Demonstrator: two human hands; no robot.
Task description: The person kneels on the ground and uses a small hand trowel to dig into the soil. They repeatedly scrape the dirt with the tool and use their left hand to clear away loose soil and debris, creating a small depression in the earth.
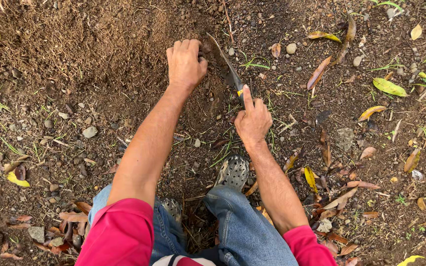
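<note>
Loose brown soil [99, 59] is being dug: a soil-caked metal trowel blade [225, 64] is being gripped by the right hand [252, 118], while dirt is being clutched in the closed left hand [186, 64]. Deeper levering seems needed next.

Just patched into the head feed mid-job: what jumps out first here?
Two bare arms in pink sleeves reach down the middle of the view to dark, stony soil. The right hand grips a trowel, forefinger laid along its handle, blade angled up and left into the dirt. Just left of the blade, the left hand is curled knuckles-up on the loose earth, with yellow and brown fallen leaves scattered to the right.
</note>
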